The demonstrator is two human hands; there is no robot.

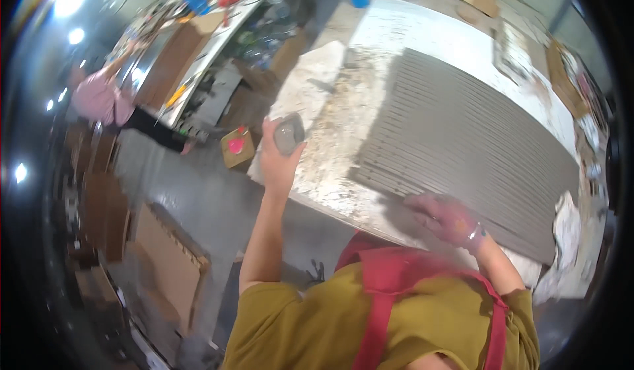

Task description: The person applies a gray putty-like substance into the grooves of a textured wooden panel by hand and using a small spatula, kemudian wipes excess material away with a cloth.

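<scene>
My left hand [278, 162] is wrapped round a small grey, see-through cup [288, 134], held over the left end of the worktable. What the cup holds I cannot make out. A wide grey panel [469, 139] with ribbed lines across it lies on the table. At the panel's near edge is my right hand [446, 219], in a stained pink glove. Its fingers point left but are smeared by motion, so whether they grip anything is unclear.
The worktable's white top [389, 30] is heavily spotted with brown stains. A crumpled whitish cloth [566, 234] hangs by the right corner. Cardboard [168, 264] stands on the floor at left. Beyond, another person [102, 99] in a pink top works at a cluttered bench.
</scene>
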